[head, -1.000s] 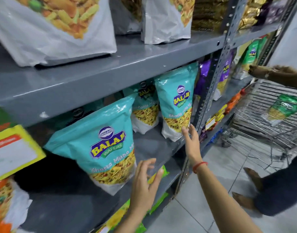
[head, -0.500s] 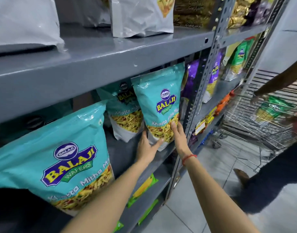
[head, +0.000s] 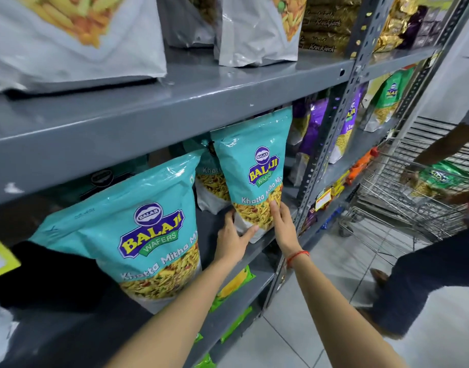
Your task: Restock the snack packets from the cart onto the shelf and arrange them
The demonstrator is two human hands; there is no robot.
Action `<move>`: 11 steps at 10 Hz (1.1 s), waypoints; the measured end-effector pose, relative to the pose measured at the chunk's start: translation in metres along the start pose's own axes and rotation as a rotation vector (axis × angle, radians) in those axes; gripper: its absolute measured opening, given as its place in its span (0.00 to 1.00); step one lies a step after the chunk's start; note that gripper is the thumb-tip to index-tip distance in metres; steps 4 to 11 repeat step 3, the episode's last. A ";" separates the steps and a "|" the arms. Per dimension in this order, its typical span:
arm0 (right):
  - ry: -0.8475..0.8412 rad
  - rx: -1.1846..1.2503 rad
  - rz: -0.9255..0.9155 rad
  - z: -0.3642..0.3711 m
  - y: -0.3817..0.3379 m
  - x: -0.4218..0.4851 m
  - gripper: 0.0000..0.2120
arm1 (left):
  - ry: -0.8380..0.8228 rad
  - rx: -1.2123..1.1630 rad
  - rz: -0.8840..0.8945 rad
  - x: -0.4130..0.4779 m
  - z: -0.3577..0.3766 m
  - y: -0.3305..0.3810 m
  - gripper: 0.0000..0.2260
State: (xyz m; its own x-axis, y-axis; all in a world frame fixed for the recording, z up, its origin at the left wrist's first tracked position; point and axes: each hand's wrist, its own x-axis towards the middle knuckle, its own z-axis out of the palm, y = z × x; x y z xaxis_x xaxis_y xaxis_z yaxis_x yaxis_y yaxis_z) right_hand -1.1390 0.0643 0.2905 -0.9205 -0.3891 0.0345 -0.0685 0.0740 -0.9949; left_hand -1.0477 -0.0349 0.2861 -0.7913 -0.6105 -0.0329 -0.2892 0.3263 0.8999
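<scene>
Three teal Balaji snack packets stand on the grey middle shelf (head: pixel 257 251). The right teal packet (head: pixel 257 166) stands upright near the shelf post. My left hand (head: pixel 232 241) grips its lower left corner and my right hand (head: pixel 282 227) presses its lower right front. A second teal packet (head: pixel 210 184) stands behind it, mostly hidden. A large teal packet (head: pixel 153 224) leans at the left. The wire cart (head: pixel 403 208) stands at the right with a green packet (head: pixel 440 179) in it.
White packets (head: pixel 249 33) sit on the upper shelf. Purple packets (head: pixel 314 128) and green packets (head: pixel 387 99) fill the bay beyond the perforated post (head: pixel 331 123). Another person (head: pixel 427 266) stands by the cart, an arm reaching into it. Green packets (head: pixel 234 282) lie on lower shelves.
Both my hands reached forward from open air to the right teal packet and took hold of its base. The other person's arm dropped into the cart.
</scene>
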 end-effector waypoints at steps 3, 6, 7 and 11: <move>0.321 -0.124 -0.166 0.028 0.013 -0.054 0.18 | -0.026 0.037 0.049 -0.078 -0.022 -0.004 0.25; 0.321 -0.124 -0.166 0.028 0.013 -0.054 0.18 | -0.026 0.037 0.049 -0.078 -0.022 -0.004 0.25; 0.321 -0.124 -0.166 0.028 0.013 -0.054 0.18 | -0.026 0.037 0.049 -0.078 -0.022 -0.004 0.25; 0.321 -0.124 -0.166 0.028 0.013 -0.054 0.18 | -0.026 0.037 0.049 -0.078 -0.022 -0.004 0.25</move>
